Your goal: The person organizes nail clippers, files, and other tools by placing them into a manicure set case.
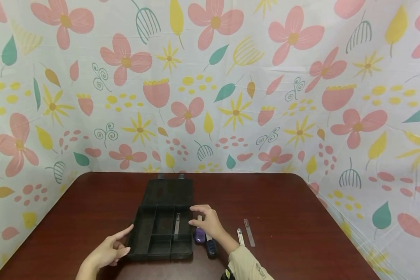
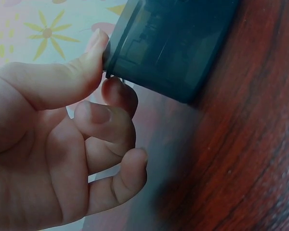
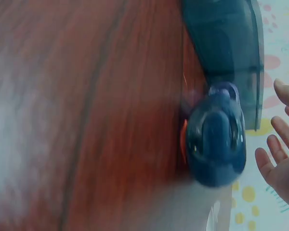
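Note:
A black compartment box [image 1: 166, 252] stands on the table, its lid [image 1: 168, 192] laid back. My left hand [image 1: 106, 251] holds the box's left side near the front corner. In the left wrist view, the thumb [image 2: 94, 53] touches the box's rim. A clear nail file [image 1: 177, 225] leans in a right-hand compartment. My right hand [image 1: 210, 223] hovers at the box's right side with thumb and fingers apart and nothing between them. Below it lie a small purple item [image 1: 199, 236] and a dark blue, rounded item [image 1: 211, 248], both partly hidden; their kind is unclear.
Right of my right forearm lie a nail clipper [image 1: 240, 236] and a second clear nail file [image 1: 249, 233]. The reddish-brown table [image 1: 287, 210] extends right and left of the box. A flower-patterned curtain [image 1: 210, 116] hangs behind its back edge.

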{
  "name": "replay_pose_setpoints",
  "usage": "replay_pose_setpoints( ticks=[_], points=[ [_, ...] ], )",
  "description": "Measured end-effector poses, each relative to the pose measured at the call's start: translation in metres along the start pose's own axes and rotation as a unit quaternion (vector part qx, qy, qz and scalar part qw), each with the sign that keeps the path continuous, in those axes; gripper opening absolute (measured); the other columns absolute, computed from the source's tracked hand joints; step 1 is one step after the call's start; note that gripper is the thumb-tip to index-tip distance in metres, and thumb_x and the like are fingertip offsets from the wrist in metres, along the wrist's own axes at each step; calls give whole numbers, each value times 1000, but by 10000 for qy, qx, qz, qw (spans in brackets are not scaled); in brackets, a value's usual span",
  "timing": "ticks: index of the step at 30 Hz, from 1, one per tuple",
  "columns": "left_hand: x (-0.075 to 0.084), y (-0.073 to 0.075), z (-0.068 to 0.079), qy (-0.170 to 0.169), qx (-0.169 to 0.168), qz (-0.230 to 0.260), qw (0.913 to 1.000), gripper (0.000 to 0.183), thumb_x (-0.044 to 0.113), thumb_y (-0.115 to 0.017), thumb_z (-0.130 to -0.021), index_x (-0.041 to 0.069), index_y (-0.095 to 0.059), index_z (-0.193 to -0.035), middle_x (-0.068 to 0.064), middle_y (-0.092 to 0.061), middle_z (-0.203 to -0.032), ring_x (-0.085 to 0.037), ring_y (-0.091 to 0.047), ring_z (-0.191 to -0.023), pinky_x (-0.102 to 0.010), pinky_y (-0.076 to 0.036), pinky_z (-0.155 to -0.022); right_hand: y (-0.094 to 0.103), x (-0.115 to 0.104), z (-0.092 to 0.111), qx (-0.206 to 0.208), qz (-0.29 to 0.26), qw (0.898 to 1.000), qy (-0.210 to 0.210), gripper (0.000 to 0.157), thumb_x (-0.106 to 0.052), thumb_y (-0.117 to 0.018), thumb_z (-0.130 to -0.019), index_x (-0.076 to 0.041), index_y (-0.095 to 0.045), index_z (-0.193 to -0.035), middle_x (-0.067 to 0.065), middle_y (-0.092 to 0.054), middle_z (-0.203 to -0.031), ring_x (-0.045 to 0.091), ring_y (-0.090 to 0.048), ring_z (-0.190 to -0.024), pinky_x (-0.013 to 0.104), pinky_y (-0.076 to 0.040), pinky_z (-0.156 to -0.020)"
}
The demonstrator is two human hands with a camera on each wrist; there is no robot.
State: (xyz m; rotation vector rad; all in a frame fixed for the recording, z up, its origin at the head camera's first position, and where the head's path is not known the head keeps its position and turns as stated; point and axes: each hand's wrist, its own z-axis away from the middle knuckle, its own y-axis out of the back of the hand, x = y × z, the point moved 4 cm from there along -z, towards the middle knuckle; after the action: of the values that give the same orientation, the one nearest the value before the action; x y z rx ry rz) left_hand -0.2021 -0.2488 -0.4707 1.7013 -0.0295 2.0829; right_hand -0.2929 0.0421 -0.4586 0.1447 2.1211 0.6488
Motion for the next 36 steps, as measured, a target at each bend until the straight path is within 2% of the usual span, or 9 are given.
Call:
replay_pose_setpoints(
  ticks=[3,10,13,18,24,28,30,36],
  points=[
    [-2,-1,1,56,-2,-5,10000,73,15,-60,-86,0,-15,-141,1,-39,-56,-11,-35,-47,-29,-35,-49,6,-2,4,41,116,9999,-79,35,-4,-74,-71,3,-64,-104,12,-60,-105,29,-51,-100,43,-44,-76],
    [-3,-2,1,47,25,-39,10000,73,16,-61,-86,0,-15,-141,1,-40,-55,-11,-36,-47,-28,-35,-48,26,-32,11,148,-160,9998,-45,33,7,-71,-70,11,-61,-101,23,-58,-101,39,-51,-96,47,-43,-75],
    [-4,-2,1,82,18,3,10000,74,16,-61,-85,0,-15,-141,1,-39,-55,-12,-36,-47,-29,-35,-49,33,-36,13,120,-87,9998,-141,33,6,-70,-71,11,-61,-102,24,-58,-103,39,-51,-97,47,-43,-76],
    [-3,-2,2,132,59,-13,9999,75,17,-61,-85,1,-15,-141,0,-39,-55,-12,-36,-47,-29,-35,-49,40,-35,16,109,-139,9992,-358,34,5,-70,-72,9,-61,-105,22,-57,-106,37,-50,-101,49,-41,-79],
    [-2,-2,2,147,96,-59,9998,74,16,-61,-85,1,-15,-141,0,-39,-55,-12,-36,-48,-29,-35,-49,50,-32,20,178,-111,9991,-381,34,4,-71,-71,7,-62,-105,20,-57,-105,32,-55,-89,38,-47,-71],
    [-1,-2,2,194,131,-79,9997,74,17,-61,-85,2,-15,-141,1,-39,-56,-12,-36,-48,-30,-36,-50,57,-30,23,137,-143,9989,-418,35,5,-71,-71,7,-61,-105,20,-57,-106,34,-54,-95,45,-44,-77],
    [-1,-2,2,208,147,-90,9996,74,17,-62,-85,2,-16,-141,1,-39,-56,-12,-36,-48,-30,-37,-50,58,-20,25,132,-93,9991,-396,36,0,-72,-72,5,-62,-106,16,-58,-107,31,-52,-101,48,-41,-81],
    [-1,-2,1,171,123,-112,9997,75,17,-62,-85,1,-16,-141,1,-39,-56,-12,-36,-48,-30,-36,-50,71,-24,31,265,136,9992,-252,35,3,-72,-70,9,-61,-103,19,-59,-104,34,-52,-98,40,-44,-78]
  ],
)
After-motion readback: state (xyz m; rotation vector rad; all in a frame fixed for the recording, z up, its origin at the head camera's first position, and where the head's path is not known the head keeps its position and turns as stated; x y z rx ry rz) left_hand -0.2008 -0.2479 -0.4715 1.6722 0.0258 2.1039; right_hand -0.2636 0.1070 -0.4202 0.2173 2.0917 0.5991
